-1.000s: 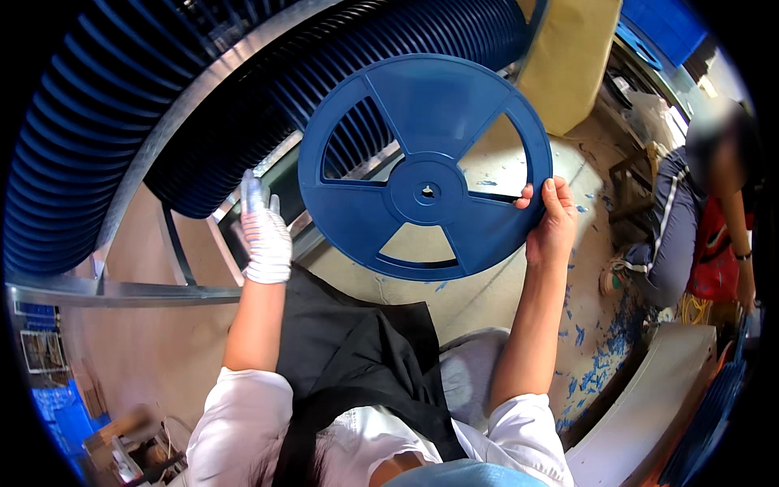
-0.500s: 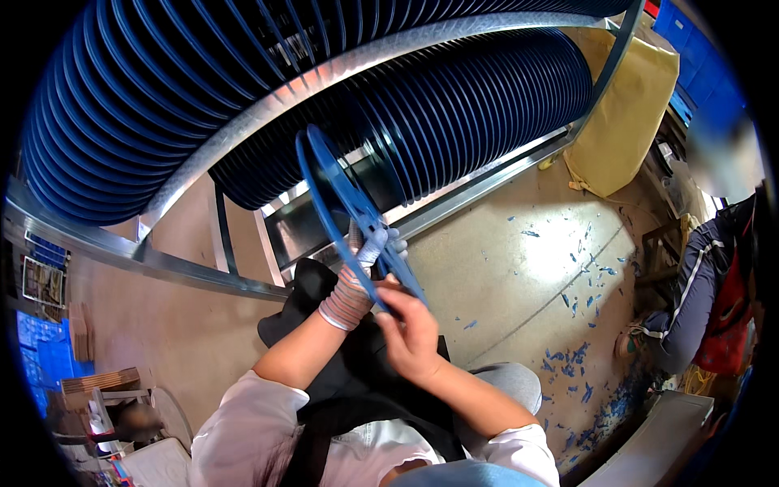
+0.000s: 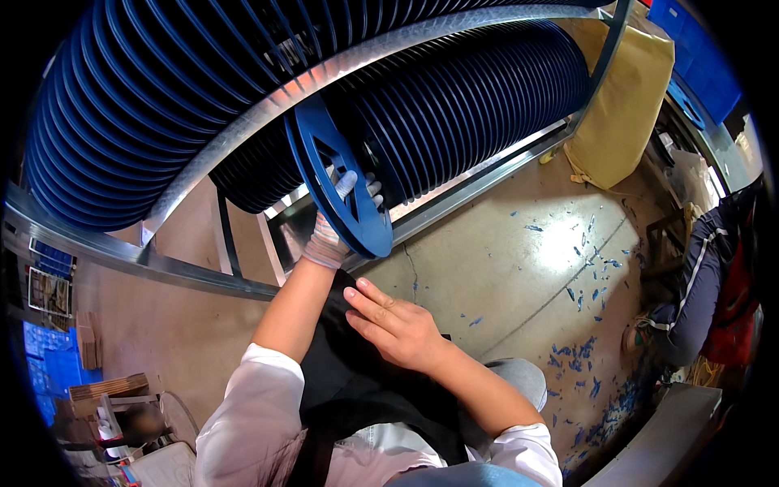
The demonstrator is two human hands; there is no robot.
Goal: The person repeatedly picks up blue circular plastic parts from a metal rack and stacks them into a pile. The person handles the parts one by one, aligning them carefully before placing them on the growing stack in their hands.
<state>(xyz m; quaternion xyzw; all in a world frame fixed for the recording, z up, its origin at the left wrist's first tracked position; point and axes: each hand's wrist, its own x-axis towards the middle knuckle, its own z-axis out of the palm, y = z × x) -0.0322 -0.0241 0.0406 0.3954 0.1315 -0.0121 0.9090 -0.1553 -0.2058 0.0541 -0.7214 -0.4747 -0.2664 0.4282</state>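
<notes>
My left hand [image 3: 324,233], in a striped glove at the end of a forward-stretched forearm, grips a blue windowed reel [image 3: 370,231], its digits showing around the cut-outs. The reel leans at the gap in the lower row of blue reels [image 3: 479,105]. My bare right hand [image 3: 403,331] is empty, fingers loosely extended, over my black apron [image 3: 337,377].

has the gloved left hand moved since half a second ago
Yes: judged against the lower metal rail, the left hand has gone forward and a little left, taking the blue reel with it.
</notes>
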